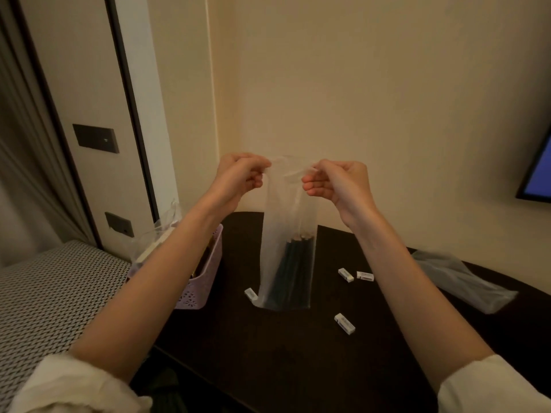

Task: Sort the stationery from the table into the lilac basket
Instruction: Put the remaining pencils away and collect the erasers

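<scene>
Both grips pinch the top edge of a clear plastic bag [286,234]: the left hand [238,177] holds its left corner, the right hand [337,183] its right corner, fingers curled on the film. Dark pencils [293,263] stand bunched in the bag's lower half, and the bag hangs upright with its bottom at the dark counter [268,353]. The lilac basket [199,290] sits at the counter's left edge, just beside the bag, with another clear bag [155,236] sticking out of it. Four white erasers [345,324] lie scattered round the bag; one touches its lower left corner. A flat plastic bag [462,278] lies near the counter's right edge, well apart
</scene>
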Available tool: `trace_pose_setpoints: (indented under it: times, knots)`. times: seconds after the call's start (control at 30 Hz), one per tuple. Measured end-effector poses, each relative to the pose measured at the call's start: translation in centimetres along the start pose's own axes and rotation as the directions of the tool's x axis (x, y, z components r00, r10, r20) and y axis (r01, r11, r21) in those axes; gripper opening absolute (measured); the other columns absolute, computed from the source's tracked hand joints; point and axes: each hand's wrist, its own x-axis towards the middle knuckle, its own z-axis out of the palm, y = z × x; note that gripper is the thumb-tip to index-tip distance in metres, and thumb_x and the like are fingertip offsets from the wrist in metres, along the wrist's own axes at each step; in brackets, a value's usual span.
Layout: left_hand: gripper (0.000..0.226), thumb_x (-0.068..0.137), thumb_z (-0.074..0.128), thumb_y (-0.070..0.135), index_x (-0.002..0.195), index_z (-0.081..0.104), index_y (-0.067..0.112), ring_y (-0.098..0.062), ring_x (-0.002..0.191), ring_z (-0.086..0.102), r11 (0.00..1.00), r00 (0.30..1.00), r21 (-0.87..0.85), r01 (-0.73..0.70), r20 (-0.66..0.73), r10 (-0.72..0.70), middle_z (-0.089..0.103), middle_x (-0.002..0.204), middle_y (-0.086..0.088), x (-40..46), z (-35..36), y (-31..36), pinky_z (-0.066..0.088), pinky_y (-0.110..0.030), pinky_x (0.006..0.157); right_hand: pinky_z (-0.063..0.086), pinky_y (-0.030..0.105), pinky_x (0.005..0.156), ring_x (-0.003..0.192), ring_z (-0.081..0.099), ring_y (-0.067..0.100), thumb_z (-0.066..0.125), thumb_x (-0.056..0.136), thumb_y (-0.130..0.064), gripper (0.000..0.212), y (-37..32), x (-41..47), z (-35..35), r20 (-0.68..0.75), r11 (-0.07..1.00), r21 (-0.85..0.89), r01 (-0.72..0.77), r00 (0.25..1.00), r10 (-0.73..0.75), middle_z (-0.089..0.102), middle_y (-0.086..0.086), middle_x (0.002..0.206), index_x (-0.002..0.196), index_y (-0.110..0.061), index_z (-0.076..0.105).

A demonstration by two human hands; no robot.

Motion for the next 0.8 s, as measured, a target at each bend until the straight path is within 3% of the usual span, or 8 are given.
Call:
trace_pose_setpoints:
  times: [0.17,0.33,0.43,0.5,0.63,0.73,0.8]
  knots:
    - [0.003,0.086,0.062,-0.001,0.084,0.062,0.000,-0.008,0.054,0.043,0.968,0.956,0.064,0.241,0.156,-0.248,0.049,0.064,-0.003,-1.2,0.4,-1.7,0.040,-0.018,0.050,0.057,0.024,0.057,0.062,0.070,0.022,0.055,0.091,-0.002,0.015,2.4,-2.1,-1.1,-0.014,0.993,-0.107,-0.057,0.998,0.056,0.071,0.016,0.071,0.086,0.004,0.068]
    - [0.015,0.082,0.070,0.003,0.097,0.068,-0.003,-0.011,0.068,0.057,0.955,0.937,0.123,0.271,0.194,-0.290,0.064,0.077,-0.006,-2.3,0.0,-2.4,0.053,-0.019,0.062,0.057,0.025,0.055,0.061,0.071,0.023,0.053,0.093,-0.004,0.017,3.7,-2.5,-2.5,-0.103,0.975,-0.198,-0.103,0.991,0.084,0.072,0.016,0.071,0.084,0.003,0.066]
    - [0.012,0.081,0.072,0.003,0.092,0.070,0.005,-0.016,0.079,0.062,0.969,0.950,0.134,0.208,0.210,-0.233,0.068,0.085,-0.007,-2.7,-0.3,-1.9,0.056,-0.027,0.080,0.052,0.021,0.046,0.052,0.067,0.016,0.055,0.090,-0.001,0.014,2.7,-2.5,-3.3,-0.074,0.956,-0.277,-0.094,0.994,0.076,0.072,0.015,0.073,0.080,0.001,0.065]
    - [0.011,0.082,0.070,0.002,0.093,0.069,0.004,-0.016,0.078,0.060,0.978,0.966,0.140,0.154,0.188,-0.179,0.067,0.086,-0.007,-3.1,-0.2,-1.8,0.055,-0.026,0.079,0.046,0.018,0.041,0.045,0.060,0.010,0.058,0.087,0.000,0.013,2.2,-2.4,-3.7,-0.060,0.923,-0.380,-0.059,0.997,0.038,0.072,0.011,0.071,0.077,-0.003,0.065]
    - [0.012,0.087,0.066,0.005,0.099,0.067,0.007,-0.016,0.078,0.058,0.986,0.984,0.165,-0.013,0.180,-0.018,0.064,0.091,-0.008,-3.8,-0.2,-2.5,0.052,-0.029,0.076,0.048,0.027,0.062,0.055,0.055,0.005,0.066,0.079,-0.007,0.016,2.2,-1.5,-3.8,-0.099,0.839,-0.544,0.020,0.991,-0.088,0.067,0.001,0.059,0.064,-0.015,0.066]
    - [0.013,0.087,0.069,0.020,0.100,0.068,0.018,-0.010,0.098,0.062,0.942,0.955,0.280,-0.183,0.279,0.103,0.063,0.109,-0.001,-3.7,-0.8,-3.0,0.051,-0.033,0.088,0.046,0.026,0.062,0.063,0.056,0.007,0.069,0.077,-0.009,0.011,2.4,-1.3,-3.7,-0.097,0.854,-0.519,0.028,0.991,-0.091,0.064,-0.001,0.065,0.068,-0.014,0.067]
    - [0.026,0.077,0.076,0.038,0.100,0.068,0.027,-0.007,0.108,0.058,0.883,0.921,0.389,-0.261,0.374,0.108,0.058,0.121,0.000,-3.6,-1.0,-3.2,0.050,-0.028,0.093,0.042,0.019,0.059,0.064,0.054,0.005,0.070,0.078,-0.009,0.007,2.1,-1.4,-3.7,-0.068,0.861,-0.506,0.047,0.993,-0.094,0.063,0.000,0.070,0.071,-0.010,0.068]
